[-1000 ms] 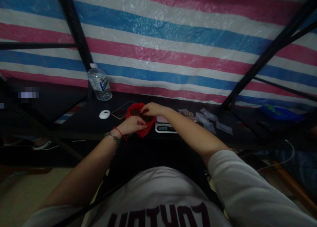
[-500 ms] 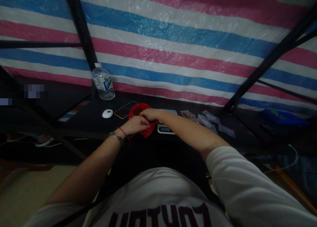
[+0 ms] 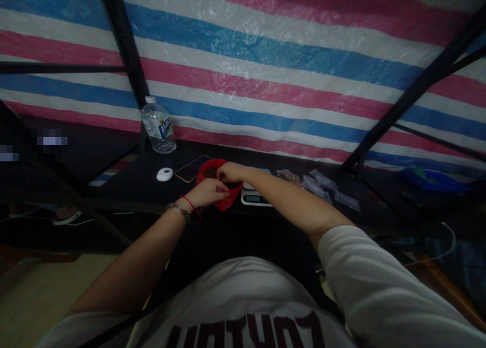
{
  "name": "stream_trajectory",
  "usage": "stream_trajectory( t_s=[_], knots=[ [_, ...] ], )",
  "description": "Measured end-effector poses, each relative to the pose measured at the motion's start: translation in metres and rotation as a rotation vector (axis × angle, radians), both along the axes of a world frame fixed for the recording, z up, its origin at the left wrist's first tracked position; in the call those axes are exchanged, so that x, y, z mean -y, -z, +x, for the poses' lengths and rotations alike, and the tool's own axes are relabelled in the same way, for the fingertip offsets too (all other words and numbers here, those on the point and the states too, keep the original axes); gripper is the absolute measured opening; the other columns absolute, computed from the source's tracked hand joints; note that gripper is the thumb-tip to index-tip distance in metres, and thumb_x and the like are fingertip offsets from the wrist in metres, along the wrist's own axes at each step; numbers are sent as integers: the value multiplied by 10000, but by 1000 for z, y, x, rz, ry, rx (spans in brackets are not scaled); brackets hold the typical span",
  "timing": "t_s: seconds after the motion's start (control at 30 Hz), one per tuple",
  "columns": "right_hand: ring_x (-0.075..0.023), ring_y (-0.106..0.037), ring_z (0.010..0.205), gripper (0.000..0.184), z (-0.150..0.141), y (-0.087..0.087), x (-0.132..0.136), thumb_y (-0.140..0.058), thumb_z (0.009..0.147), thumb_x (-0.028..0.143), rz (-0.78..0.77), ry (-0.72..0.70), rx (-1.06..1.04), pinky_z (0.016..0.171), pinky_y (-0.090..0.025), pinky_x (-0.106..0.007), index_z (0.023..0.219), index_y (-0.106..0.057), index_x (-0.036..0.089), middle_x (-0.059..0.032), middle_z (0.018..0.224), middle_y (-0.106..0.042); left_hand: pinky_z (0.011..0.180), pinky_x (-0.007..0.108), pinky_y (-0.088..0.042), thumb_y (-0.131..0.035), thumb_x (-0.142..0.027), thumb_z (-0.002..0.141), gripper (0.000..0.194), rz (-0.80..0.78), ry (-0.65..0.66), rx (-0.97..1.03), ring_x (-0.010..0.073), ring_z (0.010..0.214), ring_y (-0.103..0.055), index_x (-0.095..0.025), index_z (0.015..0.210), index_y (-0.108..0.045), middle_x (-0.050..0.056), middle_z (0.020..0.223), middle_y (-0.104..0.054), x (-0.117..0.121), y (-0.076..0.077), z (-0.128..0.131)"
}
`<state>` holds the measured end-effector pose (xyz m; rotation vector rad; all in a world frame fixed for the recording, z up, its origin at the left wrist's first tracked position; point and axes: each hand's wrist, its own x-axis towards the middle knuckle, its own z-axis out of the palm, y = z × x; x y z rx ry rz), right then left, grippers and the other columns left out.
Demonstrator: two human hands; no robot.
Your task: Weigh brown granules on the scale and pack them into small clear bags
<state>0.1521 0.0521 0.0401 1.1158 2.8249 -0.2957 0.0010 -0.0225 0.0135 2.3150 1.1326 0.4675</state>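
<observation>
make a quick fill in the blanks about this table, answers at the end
The left hand and right hand are at a bag coloured ____. The scale is on the bag's ____ side. The bottle has a ____ cap. The sheet behind has pink, white and ____ stripes.

red; right; white; blue

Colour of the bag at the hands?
The bag is bright red, seen best in the head view.

We had a glossy plastic sheet (image 3: pixel 266 80) in red, white and blue stripes behind a black table (image 3: pixel 125 186), with dark metal posts (image 3: pixel 131 59) framing it. The light was dim, and a pale floor (image 3: pixel 76 277) showed at lower left.
</observation>
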Motion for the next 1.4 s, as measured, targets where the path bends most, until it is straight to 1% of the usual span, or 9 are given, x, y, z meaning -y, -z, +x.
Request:
stream_trajectory(
  t_s=[0.27, 0.6, 0.7, 0.8, 0.9, 1.03, 1.1, 1.2, 1.4],
  knots=[
    [-123, -619, 736, 216, 5, 4, -3, -622, 775, 156, 14, 26, -71, 637, -396, -201, 957, -733, 189, -32, 911, -731, 631, 231, -420, -553, -450, 792, 362, -21, 23, 12, 155, 653, -605, -151, 806, -755, 31, 688, -692, 0, 2, -1],
    [-151, -649, 818, 223, 2, 5, 4, -646, 798, 225, 37, 54, -35, 703, -423, -215, 998, -740, 195, -45, 965, -740, 679, 250, -437, -568, -425, 795, 323, 3, 6, -15, 167, 714, -631, -183, 883, -764, 37, 819, -730, -4, 5, -1],
    [-169, -658, 889, 245, 12, -3, 15, -598, 839, 236, 116, 93, -127, 770, -442, -238, 1045, -727, 207, -45, 1015, -734, 703, 254, -442, -574, -433, 795, 320, 20, 7, -9, 175, 744, -639, -190, 877, -765, 39, 840, -732, -5, 7, -2],
    [-178, -650, 965, 278, 40, -8, 43, -522, 867, 187, 253, 222, -325, 850, -455, -267, 1072, -708, 198, -50, 1062, -720, 708, 246, -448, -566, -447, 797, 332, 48, 9, -6, 180, 769, -648, -189, 860, -764, 43, 852, -735, -5, 6, -3],
    [-168, -623, 1048, 347, 85, 8, 83, -445, 875, 126, 361, 392, -495, 932, -450, -287, 1126, -672, 204, -49, 1134, -692, 718, 244, -456, -549, -456, 798, 355, 47, 3, -25, 183, 777, -654, -180, 857, -763, 51, 871, -741, -4, 5, -3],
    [-200, -621, 986, 320, 146, 55, 133, -524, 849, 200, 422, 580, -519, 901, -482, -328, 1148, -636, 177, -94, 1082, -669, 706, 242, -462, -547, -493, 777, 391, 13, -55, -36, 192, 796, -659, -184, 883, -761, 54, 888, -745, -6, 5, -3],
    [-211, -608, 999, 347, 165, 75, 147, -573, 844, 287, 417, 606, -492, 896, -488, -341, 1171, -612, 176, -100, 1079, -648, 699, 243, -460, -544, -507, 771, 394, 22, -70, -50, 194, 795, -658, -192, 867, -760, 48, 876, -745, -7, 7, -3],
    [-212, -596, 1036, 338, 178, 89, 151, -583, 858, 355, 410, 567, -475, 916, -484, -348, 1150, -619, 188, -95, 1103, -633, 673, 245, -453, -529, -517, 779, 399, 30, -77, -70, 192, 768, -656, -191, 831, -754, 48, 855, -742, -8, 9, -4],
    [-192, -627, 949, 243, 182, 95, 144, -580, 876, 348, 482, 464, -522, 859, -518, -324, 1030, -690, 196, -92, 1016, -649, 679, 241, -458, -543, -524, 773, 400, 28, -130, -68, 198, 803, -662, -199, 870, -755, 51, 875, -745, -6, 9, -6]
  ],
)
